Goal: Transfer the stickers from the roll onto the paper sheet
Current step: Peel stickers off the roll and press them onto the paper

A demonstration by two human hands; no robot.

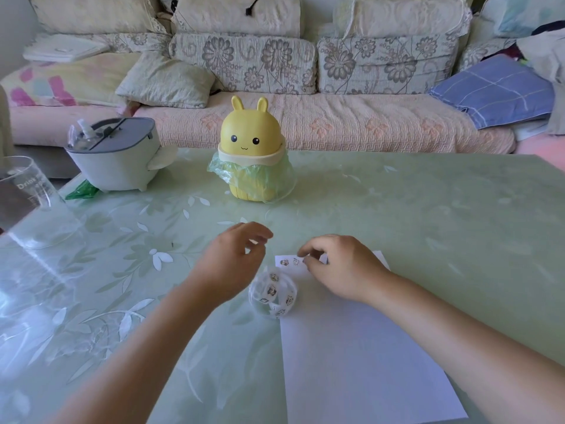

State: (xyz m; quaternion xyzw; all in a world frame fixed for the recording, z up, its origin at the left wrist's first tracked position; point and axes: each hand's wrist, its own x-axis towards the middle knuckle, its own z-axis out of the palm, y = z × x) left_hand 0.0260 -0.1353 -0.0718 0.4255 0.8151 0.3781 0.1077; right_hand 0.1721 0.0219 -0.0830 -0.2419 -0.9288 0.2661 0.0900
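Early stage: 2 stickers (pixel 284 262) on paper sheet (pixel 367 347) top-left corner, ctr frame. R hand (pixel 339 264) fingertips bunched on 3rd sticker (pixel 304 261), pinch vs press can't tell. L hand (pixel 235 258) loose, empty. Sticker roll (pixel 273 293) at sheet's left edge, mostly unused.

Yellow bunny bin (pixel 250 139), white paper sheet (pixel 360 362), pale green leaf-patterned tablecloth (pixel 428 209)

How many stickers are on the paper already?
2 show clearly: one sticker near the far left corner of the paper sheet, another just right of it. A possible third peeks from under the right hand, which may hide more.
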